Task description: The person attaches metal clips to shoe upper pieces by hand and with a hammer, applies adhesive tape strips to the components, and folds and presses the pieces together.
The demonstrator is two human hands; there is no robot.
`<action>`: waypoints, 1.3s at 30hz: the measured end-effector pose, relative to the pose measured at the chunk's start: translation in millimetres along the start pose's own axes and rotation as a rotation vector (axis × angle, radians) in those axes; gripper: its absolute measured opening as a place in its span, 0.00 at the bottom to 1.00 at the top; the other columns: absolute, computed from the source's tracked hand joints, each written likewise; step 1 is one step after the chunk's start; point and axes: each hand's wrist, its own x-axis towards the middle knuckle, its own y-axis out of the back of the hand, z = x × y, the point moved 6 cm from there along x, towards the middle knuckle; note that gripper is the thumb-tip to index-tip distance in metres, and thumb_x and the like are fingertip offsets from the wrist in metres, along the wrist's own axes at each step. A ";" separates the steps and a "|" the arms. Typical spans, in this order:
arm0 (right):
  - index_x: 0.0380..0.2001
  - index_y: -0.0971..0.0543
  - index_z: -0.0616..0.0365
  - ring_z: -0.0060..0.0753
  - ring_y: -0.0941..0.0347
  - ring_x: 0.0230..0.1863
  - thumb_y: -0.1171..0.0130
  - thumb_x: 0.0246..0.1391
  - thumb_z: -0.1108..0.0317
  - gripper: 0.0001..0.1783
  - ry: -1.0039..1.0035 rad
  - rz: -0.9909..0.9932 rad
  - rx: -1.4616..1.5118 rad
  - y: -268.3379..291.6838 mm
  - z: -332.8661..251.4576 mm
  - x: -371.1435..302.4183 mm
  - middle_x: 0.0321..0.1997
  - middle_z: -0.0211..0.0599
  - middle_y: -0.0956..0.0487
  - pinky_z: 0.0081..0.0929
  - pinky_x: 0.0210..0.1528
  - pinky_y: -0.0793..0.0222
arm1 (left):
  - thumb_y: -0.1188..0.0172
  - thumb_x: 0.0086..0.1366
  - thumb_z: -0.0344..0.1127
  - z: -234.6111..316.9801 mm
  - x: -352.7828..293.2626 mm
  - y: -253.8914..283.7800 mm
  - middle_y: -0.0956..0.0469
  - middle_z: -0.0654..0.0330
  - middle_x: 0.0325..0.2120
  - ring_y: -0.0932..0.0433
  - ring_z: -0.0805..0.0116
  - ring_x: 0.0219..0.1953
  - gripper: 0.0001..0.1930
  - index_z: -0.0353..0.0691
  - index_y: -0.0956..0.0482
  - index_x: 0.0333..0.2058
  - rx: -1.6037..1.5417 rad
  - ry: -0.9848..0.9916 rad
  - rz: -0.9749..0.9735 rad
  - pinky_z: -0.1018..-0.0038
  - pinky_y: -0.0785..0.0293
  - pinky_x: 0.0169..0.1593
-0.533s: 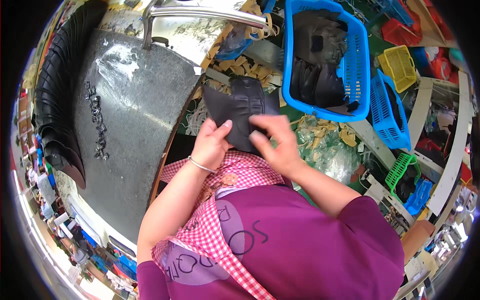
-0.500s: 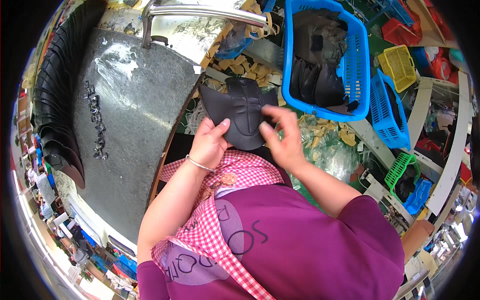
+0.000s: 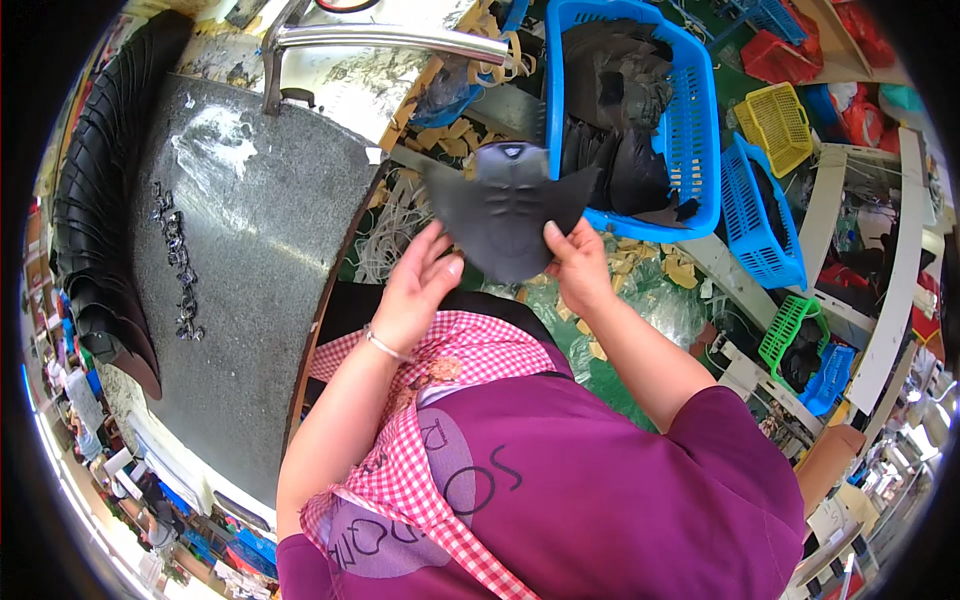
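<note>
I hold a flat black shoe-upper piece (image 3: 505, 205) with ribbed lines, spread out in front of me. My right hand (image 3: 577, 265) pinches its lower right edge between thumb and fingers. My left hand (image 3: 418, 290), with a thin bracelet at the wrist, has its fingers spread at the piece's lower left edge, touching it from below. The piece hangs over the gap between a grey stone worktable (image 3: 240, 270) and a big blue basket (image 3: 690, 130) full of similar black pieces.
A stack of black pieces (image 3: 95, 200) lines the table's far left rim, and a row of small dark parts (image 3: 178, 260) lies on it. A metal bar (image 3: 390, 38) runs at the top. Yellow (image 3: 778, 125), blue (image 3: 760, 225) and green (image 3: 785, 330) baskets stand at right. Scraps litter the floor.
The black piece has been lifted up and away from my body and unfolded flat. My right hand moved from on top of it to its lower right edge.
</note>
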 end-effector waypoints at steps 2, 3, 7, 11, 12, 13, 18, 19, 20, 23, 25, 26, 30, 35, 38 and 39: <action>0.52 0.26 0.48 0.23 0.19 0.44 0.45 0.69 0.66 0.11 0.031 0.057 0.019 20.9 -5.2 13.7 0.50 0.26 0.18 0.28 0.38 0.20 | 0.45 0.71 0.27 14.9 -16.3 -3.2 0.31 0.52 0.65 0.30 0.62 0.65 0.29 0.37 0.42 0.69 0.406 -0.178 -0.004 0.65 0.32 0.65; 0.51 0.26 0.48 0.24 0.19 0.43 0.45 0.69 0.66 0.10 0.094 0.141 0.060 34.7 -9.5 21.3 0.50 0.26 0.18 0.29 0.38 0.20 | 0.44 0.69 0.24 29.7 -27.8 -7.9 0.26 0.51 0.61 0.25 0.61 0.62 0.27 0.34 0.36 0.66 0.473 -0.247 -0.008 0.66 0.30 0.63; 0.48 0.26 0.50 0.29 0.20 0.43 0.44 0.68 0.67 0.08 0.310 0.409 0.051 77.1 -46.0 37.2 0.48 0.30 0.19 0.30 0.33 0.19 | 0.43 0.66 0.20 102.3 -82.5 -18.2 0.17 0.51 0.46 0.18 0.61 0.50 0.16 0.33 0.20 0.51 0.890 -0.573 0.050 0.69 0.24 0.55; 0.56 0.29 0.58 0.34 0.21 0.42 0.49 0.67 0.74 0.15 0.448 0.547 -0.128 92.7 -106.0 61.9 0.51 0.38 0.22 0.27 0.24 0.18 | 0.44 0.66 0.17 131.7 -118.5 12.2 0.16 0.53 0.42 0.17 0.63 0.45 0.12 0.31 0.18 0.45 1.030 -0.795 0.312 0.71 0.24 0.52; 0.58 0.30 0.58 0.36 0.21 0.45 0.46 0.67 0.71 0.17 0.430 0.521 -0.151 94.0 -117.5 79.3 0.51 0.38 0.22 0.29 0.29 0.17 | 0.42 0.63 0.16 133.3 -120.2 24.2 0.15 0.53 0.39 0.16 0.64 0.42 0.11 0.32 0.17 0.43 1.017 -0.793 0.389 0.73 0.23 0.49; 0.59 0.30 0.59 0.38 0.21 0.47 0.44 0.67 0.67 0.20 0.416 0.440 -0.153 90.4 -131.2 98.6 0.52 0.40 0.22 0.32 0.35 0.17 | 0.42 0.64 0.17 124.9 -115.7 42.2 0.15 0.54 0.39 0.17 0.66 0.42 0.11 0.32 0.17 0.43 0.868 -0.777 0.407 0.74 0.23 0.49; 0.64 0.30 0.60 0.41 0.22 0.54 0.40 0.66 0.56 0.29 0.463 0.173 0.014 39.8 -160.2 141.5 0.59 0.43 0.23 0.38 0.50 0.21 | 0.41 0.64 0.17 117.4 -110.8 56.3 0.16 0.55 0.39 0.18 0.72 0.39 0.11 0.33 0.17 0.44 0.730 -0.803 0.415 0.78 0.24 0.45; 0.64 0.30 0.60 0.41 0.22 0.56 0.40 0.66 0.55 0.30 0.411 0.101 -0.049 28.4 -151.3 137.7 0.60 0.44 0.24 0.37 0.51 0.22 | 0.40 0.64 0.17 119.6 -110.6 53.8 0.16 0.55 0.39 0.18 0.72 0.38 0.11 0.33 0.17 0.43 0.746 -0.809 0.419 0.78 0.24 0.44; 0.65 0.30 0.60 0.40 0.22 0.57 0.40 0.66 0.54 0.31 0.356 0.016 -0.117 13.1 -139.6 133.2 0.62 0.44 0.24 0.36 0.52 0.23 | 0.40 0.63 0.18 121.3 -113.6 53.4 0.16 0.55 0.38 0.18 0.72 0.37 0.10 0.33 0.16 0.42 0.761 -0.814 0.438 0.78 0.24 0.43; 0.61 0.26 0.56 0.33 0.21 0.54 0.39 0.66 0.54 0.27 0.188 -0.014 -0.181 -4.2 -90.0 111.2 0.59 0.40 0.21 0.29 0.49 0.25 | 0.38 0.61 0.20 128.6 -113.9 47.0 0.16 0.57 0.37 0.19 0.73 0.34 0.10 0.35 0.15 0.41 0.776 -0.799 0.455 0.78 0.24 0.40; 0.60 0.24 0.55 0.24 0.21 0.45 0.39 0.66 0.55 0.24 0.132 0.013 -0.228 -12.7 -60.3 87.8 0.53 0.36 0.18 0.22 0.43 0.28 | 0.37 0.60 0.21 131.2 -112.7 45.7 0.15 0.55 0.38 0.16 0.68 0.37 0.12 0.36 0.15 0.42 0.769 -0.822 0.412 0.75 0.21 0.42; 0.59 0.24 0.56 0.21 0.22 0.41 0.40 0.66 0.55 0.23 0.142 0.020 -0.294 -15.9 -47.8 76.1 0.50 0.34 0.18 0.19 0.39 0.31 | 0.36 0.60 0.21 128.1 -110.8 48.1 0.15 0.55 0.38 0.16 0.66 0.38 0.12 0.37 0.15 0.43 0.719 -0.857 0.377 0.74 0.19 0.43; 0.55 0.23 0.60 0.16 0.29 0.33 0.43 0.68 0.65 0.16 0.489 -0.069 -0.375 -51.2 -51.2 31.5 0.41 0.31 0.19 0.14 0.34 0.36 | 0.36 0.60 0.23 119.7 -115.6 50.2 0.16 0.55 0.37 0.16 0.59 0.39 0.12 0.38 0.16 0.43 0.696 -0.941 0.351 0.69 0.20 0.45; 0.54 0.25 0.62 0.16 0.31 0.34 0.46 0.68 0.73 0.13 0.938 -0.309 -0.445 -163.1 -116.4 -16.5 0.39 0.29 0.22 0.14 0.34 0.36 | 0.34 0.58 0.24 104.5 -143.9 59.8 0.16 0.56 0.41 0.18 0.57 0.44 0.13 0.39 0.16 0.43 0.620 -1.073 0.364 0.66 0.22 0.49; 0.53 0.26 0.65 0.20 0.28 0.40 0.46 0.67 0.77 0.13 1.027 -0.463 -0.576 -217.2 -120.4 -30.4 0.44 0.32 0.24 0.18 0.42 0.30 | 0.34 0.56 0.23 96.1 -187.1 83.3 0.16 0.57 0.42 0.18 0.57 0.46 0.14 0.40 0.16 0.42 0.805 -1.128 0.585 0.65 0.22 0.52; 0.52 0.25 0.65 0.23 0.27 0.45 0.46 0.65 0.79 0.13 1.038 -0.504 -0.600 -233.0 -119.4 -37.7 0.46 0.33 0.24 0.22 0.47 0.28 | 0.34 0.56 0.24 96.4 -200.0 97.0 0.16 0.57 0.42 0.19 0.56 0.47 0.14 0.40 0.16 0.42 0.854 -1.106 0.659 0.64 0.23 0.53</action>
